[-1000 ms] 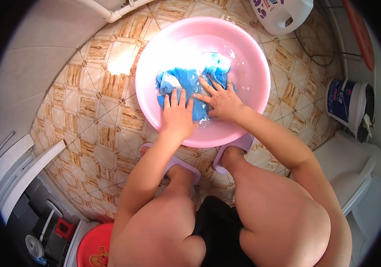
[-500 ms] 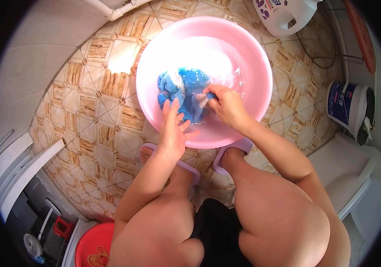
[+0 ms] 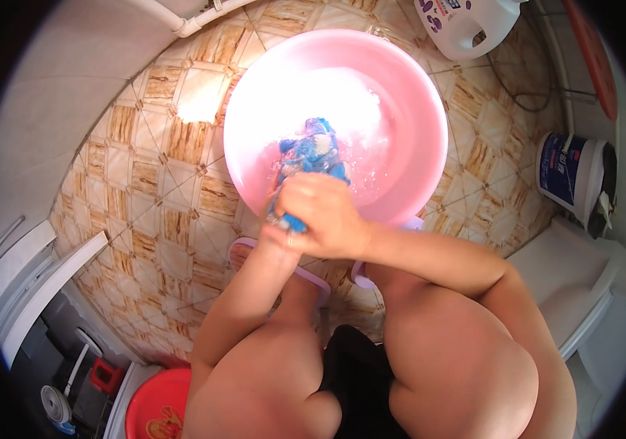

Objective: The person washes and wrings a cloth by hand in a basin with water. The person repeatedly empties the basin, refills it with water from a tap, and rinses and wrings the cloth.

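Note:
A wet blue cloth [image 3: 314, 152] with white patches hangs bunched over the near left part of a pink basin [image 3: 423, 110]. Closed over its near end is my right hand [image 3: 320, 212], and a bit of blue shows below the fingers. Beneath it, against the same cloth, lies my left hand [image 3: 278, 235]; its fingers are hidden behind the cloth and the right hand. Shallow water [image 3: 364, 164] in the basin is stirred and splashing, and bright glare washes out the far left of the basin.
Around the basin is a patterned tile floor [image 3: 174, 183]. A white jug [image 3: 466, 33] stands far right, a lidded white-and-blue bucket [image 3: 569, 172] at right. My feet in pale purple slippers [image 3: 313, 282] are close to the near rim. A red basin [image 3: 156, 402] is at lower left.
My hands, apart at the cloth before, have come together at the near left rim. The cloth, which lay spread in the water, is now bunched and drawn toward me.

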A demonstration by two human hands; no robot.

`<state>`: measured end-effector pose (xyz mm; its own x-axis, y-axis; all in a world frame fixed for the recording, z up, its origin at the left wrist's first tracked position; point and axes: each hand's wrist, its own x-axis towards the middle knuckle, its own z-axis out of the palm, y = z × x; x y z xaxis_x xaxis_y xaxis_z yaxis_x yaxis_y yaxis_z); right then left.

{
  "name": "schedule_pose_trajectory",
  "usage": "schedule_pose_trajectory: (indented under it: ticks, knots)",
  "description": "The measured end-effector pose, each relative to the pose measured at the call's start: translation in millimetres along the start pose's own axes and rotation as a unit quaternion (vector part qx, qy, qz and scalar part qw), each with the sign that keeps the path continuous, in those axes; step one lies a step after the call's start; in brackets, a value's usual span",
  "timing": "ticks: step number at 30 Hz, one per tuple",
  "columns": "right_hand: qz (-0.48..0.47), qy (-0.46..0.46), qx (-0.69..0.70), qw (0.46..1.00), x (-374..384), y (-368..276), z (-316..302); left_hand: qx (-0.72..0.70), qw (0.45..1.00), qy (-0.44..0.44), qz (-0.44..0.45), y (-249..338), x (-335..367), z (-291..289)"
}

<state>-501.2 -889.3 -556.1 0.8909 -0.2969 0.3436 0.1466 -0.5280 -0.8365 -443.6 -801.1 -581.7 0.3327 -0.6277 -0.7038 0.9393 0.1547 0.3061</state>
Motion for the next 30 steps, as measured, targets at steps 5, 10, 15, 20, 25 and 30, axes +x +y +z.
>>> schedule_pose_trajectory:
  ticks: [5,10,15,20,25,30]
  knots:
    - [0.161,0.079,-0.149,0.973,15,57,-36,0.06,0.99,0.116,0.061,-9,-7,19]
    - [0.322,0.159,0.127,0.925,-13,64,-39,0.055,0.997,0.047,0.042,-8,-12,22]
    - [0.477,0.174,0.472,0.72,-28,20,-42,0.162,0.98,-0.096,0.058,-14,2,-12]
    - [0.482,0.184,0.418,0.748,-25,17,-46,0.021,0.999,0.044,-0.021,-19,-1,5]
    - [0.076,0.103,0.036,0.991,-9,13,-34,-0.069,0.991,-0.008,-0.117,-7,-6,9]
    - [0.001,0.04,0.002,0.999,-11,5,-20,-0.081,0.988,-0.092,-0.093,-2,5,-16]
